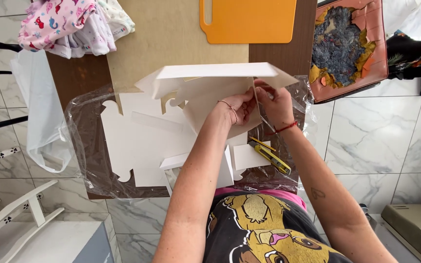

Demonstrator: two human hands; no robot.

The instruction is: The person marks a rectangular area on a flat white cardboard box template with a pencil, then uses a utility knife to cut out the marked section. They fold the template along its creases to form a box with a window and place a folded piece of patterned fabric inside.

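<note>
Both hands pinch a folded white foam-board piece at the table's middle.

The left hand [237,108] and right hand [275,103] close together on the foam-board piece [210,83], tilting its flap up off the cut white sheets [142,141], seemingly to steady a joint. A yellow utility knife [270,155] lies just beside them on clear plastic wrap [81,146]. Farther off sit an orange cutting board [249,19], a clothes pile [69,24] and a torn chair seat [349,46].
</note>
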